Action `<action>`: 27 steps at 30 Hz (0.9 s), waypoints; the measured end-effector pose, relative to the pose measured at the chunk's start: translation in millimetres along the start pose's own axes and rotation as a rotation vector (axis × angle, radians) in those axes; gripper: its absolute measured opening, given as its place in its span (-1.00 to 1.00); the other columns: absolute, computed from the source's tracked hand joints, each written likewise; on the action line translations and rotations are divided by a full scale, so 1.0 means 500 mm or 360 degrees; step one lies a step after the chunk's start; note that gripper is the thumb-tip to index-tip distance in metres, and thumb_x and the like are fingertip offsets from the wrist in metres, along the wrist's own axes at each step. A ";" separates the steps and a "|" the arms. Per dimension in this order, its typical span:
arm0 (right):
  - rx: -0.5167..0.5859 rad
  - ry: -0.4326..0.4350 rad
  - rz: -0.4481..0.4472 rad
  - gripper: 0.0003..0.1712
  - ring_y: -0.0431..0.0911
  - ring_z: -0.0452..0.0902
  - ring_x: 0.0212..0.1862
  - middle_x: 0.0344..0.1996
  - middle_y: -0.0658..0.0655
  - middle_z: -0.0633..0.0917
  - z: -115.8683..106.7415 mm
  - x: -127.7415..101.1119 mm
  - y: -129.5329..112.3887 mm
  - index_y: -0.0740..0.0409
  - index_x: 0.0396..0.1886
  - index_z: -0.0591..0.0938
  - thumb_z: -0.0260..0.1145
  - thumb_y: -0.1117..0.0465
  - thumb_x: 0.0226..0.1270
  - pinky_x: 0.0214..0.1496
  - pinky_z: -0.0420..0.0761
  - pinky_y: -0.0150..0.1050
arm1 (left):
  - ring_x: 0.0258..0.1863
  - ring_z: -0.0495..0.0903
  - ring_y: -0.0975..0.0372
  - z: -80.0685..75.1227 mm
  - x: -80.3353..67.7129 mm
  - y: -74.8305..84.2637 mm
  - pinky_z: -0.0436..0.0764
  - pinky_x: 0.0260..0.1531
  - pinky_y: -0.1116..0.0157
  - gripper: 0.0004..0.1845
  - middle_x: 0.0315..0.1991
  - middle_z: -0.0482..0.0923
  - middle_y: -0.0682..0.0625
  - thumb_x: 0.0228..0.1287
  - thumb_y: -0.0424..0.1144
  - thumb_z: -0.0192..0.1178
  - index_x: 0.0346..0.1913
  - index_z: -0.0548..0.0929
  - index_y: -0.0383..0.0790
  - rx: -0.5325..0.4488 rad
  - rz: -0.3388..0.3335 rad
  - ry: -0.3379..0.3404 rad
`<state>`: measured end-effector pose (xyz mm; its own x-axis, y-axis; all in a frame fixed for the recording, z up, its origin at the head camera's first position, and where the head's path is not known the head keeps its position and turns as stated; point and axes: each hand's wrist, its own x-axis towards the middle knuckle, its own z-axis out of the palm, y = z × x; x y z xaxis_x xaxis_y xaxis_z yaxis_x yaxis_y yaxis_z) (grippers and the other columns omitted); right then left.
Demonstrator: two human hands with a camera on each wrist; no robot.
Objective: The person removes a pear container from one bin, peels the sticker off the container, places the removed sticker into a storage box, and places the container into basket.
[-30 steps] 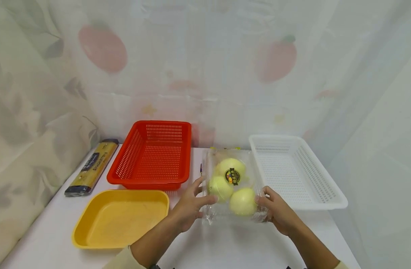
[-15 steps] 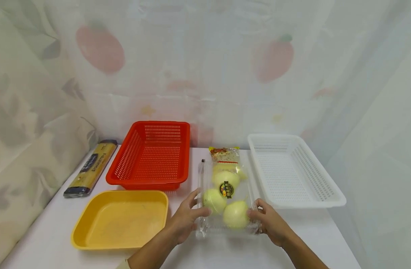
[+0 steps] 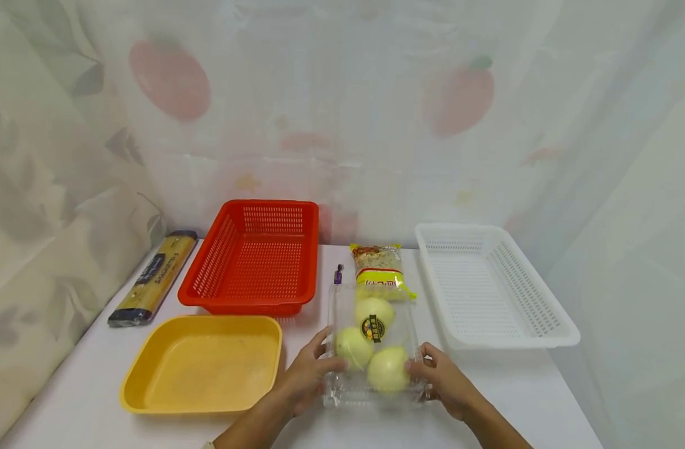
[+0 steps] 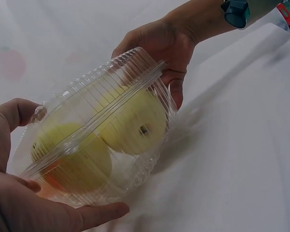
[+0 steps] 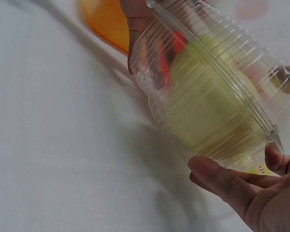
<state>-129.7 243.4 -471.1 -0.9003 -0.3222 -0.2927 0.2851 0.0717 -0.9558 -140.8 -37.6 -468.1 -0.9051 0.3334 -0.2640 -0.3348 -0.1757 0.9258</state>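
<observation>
A clear plastic clamshell box (image 3: 348, 390) with round pale yellow-green fruits (image 3: 388, 369) inside is between both hands in the head view. On its lid is a dark round label (image 3: 373, 328). My left hand (image 3: 308, 377) grips the left side, thumb on top. The right hand (image 3: 445, 380) grips the opposite side in the same way. From the left wrist, the ribbed box (image 4: 106, 113) shows tilted over the white surface, my left hand (image 4: 38, 205) spread along its near end. In the right wrist view, my right hand (image 5: 241, 193) holds the box's lower corner.
Behind the box lie a yellow-and-red food packet (image 3: 378, 265) and a small purple-wrapped item (image 3: 338, 274). A red basket (image 3: 252, 308) and yellow tray (image 3: 202, 411) stand left, with a spaghetti pack (image 3: 154, 277) beyond. A white basket (image 3: 516, 342) sits right.
Both hands have drawn the clamshell box toward me and slightly left. The food packet and purple-wrapped item behind it have come into view. The baskets and tray stay put.
</observation>
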 end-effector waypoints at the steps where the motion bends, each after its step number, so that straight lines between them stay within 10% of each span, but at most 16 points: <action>1: -0.0009 0.0000 0.0006 -0.68 0.03 0.60 -0.24 -0.24 0.19 0.60 0.001 0.001 0.002 0.20 -0.23 0.30 0.23 0.11 0.38 -0.35 0.62 -0.11 | 0.00 0.48 -0.05 -0.001 0.000 -0.002 0.51 -0.06 -0.08 -0.02 0.36 0.03 -0.44 0.11 -0.41 0.29 0.53 -0.04 -0.17 0.0011 -0.0006 0.0005; 27: -0.0068 0.0065 0.0059 -0.64 -0.02 0.54 -0.22 -0.24 0.16 0.59 0.014 0.014 0.027 0.18 -0.30 0.28 0.28 0.09 0.35 -0.40 0.58 -0.16 | 0.26 0.22 -0.21 -0.027 0.005 -0.025 0.46 0.04 -0.05 0.01 0.37 -0.04 -0.53 0.00 -0.41 0.35 0.50 0.00 -0.33 0.0162 -0.0084 0.0078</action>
<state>-129.8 235.5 -485.8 -0.9023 -0.2801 -0.3277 0.3047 0.1233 -0.9444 -142.3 -47.1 -483.8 -0.8994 0.2939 -0.3236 -0.3561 -0.0632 0.9323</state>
